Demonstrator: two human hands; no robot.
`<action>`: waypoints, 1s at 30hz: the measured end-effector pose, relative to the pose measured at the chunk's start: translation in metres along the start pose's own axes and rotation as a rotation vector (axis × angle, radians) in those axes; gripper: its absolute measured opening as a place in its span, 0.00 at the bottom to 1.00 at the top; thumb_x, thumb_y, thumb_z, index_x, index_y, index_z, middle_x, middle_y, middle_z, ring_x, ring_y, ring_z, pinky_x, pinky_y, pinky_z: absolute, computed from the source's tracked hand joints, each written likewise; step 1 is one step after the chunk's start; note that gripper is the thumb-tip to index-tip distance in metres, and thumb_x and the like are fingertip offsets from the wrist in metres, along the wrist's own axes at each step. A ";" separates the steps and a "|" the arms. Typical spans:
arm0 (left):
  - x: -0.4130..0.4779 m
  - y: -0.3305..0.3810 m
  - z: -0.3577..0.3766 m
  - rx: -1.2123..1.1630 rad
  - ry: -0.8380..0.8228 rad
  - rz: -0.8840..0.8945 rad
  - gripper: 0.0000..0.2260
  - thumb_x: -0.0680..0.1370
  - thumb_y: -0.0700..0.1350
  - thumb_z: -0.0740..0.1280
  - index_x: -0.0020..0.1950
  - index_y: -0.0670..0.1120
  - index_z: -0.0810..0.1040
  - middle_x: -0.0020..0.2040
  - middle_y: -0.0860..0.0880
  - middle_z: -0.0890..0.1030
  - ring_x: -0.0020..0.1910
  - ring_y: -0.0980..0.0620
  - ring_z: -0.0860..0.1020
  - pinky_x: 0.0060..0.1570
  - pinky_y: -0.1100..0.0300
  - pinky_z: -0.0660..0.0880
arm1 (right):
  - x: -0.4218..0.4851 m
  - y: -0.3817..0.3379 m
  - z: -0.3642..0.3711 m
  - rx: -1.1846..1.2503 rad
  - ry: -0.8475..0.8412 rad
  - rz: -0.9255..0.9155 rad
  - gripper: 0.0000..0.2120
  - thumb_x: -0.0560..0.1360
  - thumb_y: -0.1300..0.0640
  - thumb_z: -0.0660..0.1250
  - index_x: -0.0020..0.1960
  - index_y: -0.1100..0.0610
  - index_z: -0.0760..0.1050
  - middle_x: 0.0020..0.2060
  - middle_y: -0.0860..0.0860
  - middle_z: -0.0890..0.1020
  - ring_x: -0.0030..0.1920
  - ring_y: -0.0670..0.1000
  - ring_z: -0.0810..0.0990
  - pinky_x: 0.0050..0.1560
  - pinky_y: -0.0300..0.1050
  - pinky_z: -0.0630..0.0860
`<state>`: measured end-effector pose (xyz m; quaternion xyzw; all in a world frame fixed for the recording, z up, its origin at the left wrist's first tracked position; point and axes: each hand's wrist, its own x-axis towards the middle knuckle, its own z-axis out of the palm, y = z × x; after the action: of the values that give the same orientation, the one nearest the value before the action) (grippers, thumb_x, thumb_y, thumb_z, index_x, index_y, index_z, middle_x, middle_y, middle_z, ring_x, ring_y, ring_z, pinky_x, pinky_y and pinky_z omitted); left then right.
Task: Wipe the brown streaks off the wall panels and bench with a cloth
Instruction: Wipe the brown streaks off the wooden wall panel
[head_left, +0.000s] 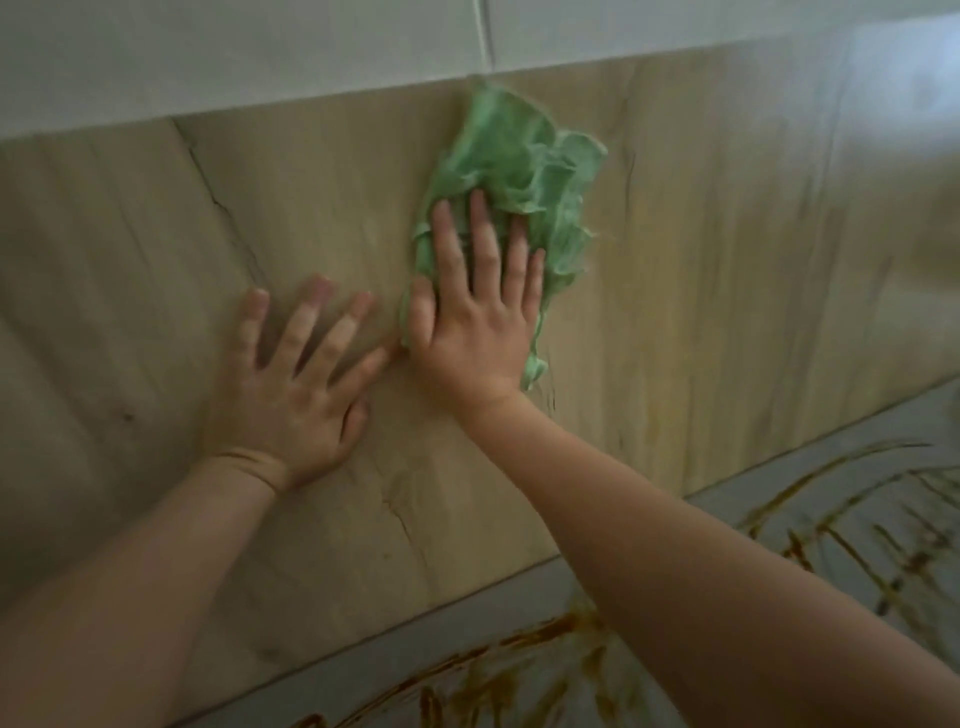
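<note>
Against the pale wood-grain wall panel (311, 208), the flat-fingered right hand (467, 322) is pressing the crumpled green cloth (519, 171) near the panel's top edge, the open left hand (291, 384) bracing beside it, brown streaks (841, 525) lying below-right on the grey bench (519, 675).

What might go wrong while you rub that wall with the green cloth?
1. The right hand presses the green cloth with flat fingers, so it may slip down the wall panel.
2. The right forearm reaches over the brown streaks on the bench and could smear them.
3. The bare left hand on the panel may leave marks.
</note>
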<state>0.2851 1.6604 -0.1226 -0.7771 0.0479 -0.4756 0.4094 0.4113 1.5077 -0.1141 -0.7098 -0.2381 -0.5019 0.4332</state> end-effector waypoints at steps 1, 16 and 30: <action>0.000 0.000 0.000 -0.001 -0.001 0.002 0.27 0.80 0.52 0.63 0.79 0.52 0.69 0.81 0.44 0.65 0.80 0.35 0.61 0.72 0.26 0.57 | 0.006 0.005 -0.002 -0.006 0.001 -0.108 0.29 0.78 0.45 0.62 0.78 0.47 0.69 0.78 0.54 0.69 0.78 0.65 0.64 0.79 0.66 0.55; 0.037 0.007 -0.065 -0.055 -0.324 -0.121 0.29 0.71 0.53 0.59 0.72 0.51 0.77 0.77 0.45 0.69 0.76 0.41 0.66 0.72 0.34 0.60 | 0.054 0.111 -0.035 -0.068 -0.183 0.146 0.33 0.80 0.37 0.52 0.83 0.44 0.54 0.79 0.61 0.62 0.78 0.66 0.57 0.80 0.66 0.48; 0.214 0.014 -0.071 -0.253 -0.203 -0.398 0.38 0.70 0.52 0.54 0.81 0.41 0.62 0.80 0.41 0.64 0.80 0.41 0.60 0.79 0.41 0.57 | 0.128 0.120 -0.046 -0.080 -0.102 -0.214 0.28 0.78 0.39 0.61 0.74 0.48 0.73 0.67 0.61 0.76 0.67 0.67 0.72 0.69 0.62 0.66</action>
<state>0.3507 1.5099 0.0330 -0.8601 -0.0883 -0.4565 0.2099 0.5297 1.3949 -0.0355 -0.7215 -0.3139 -0.5178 0.3357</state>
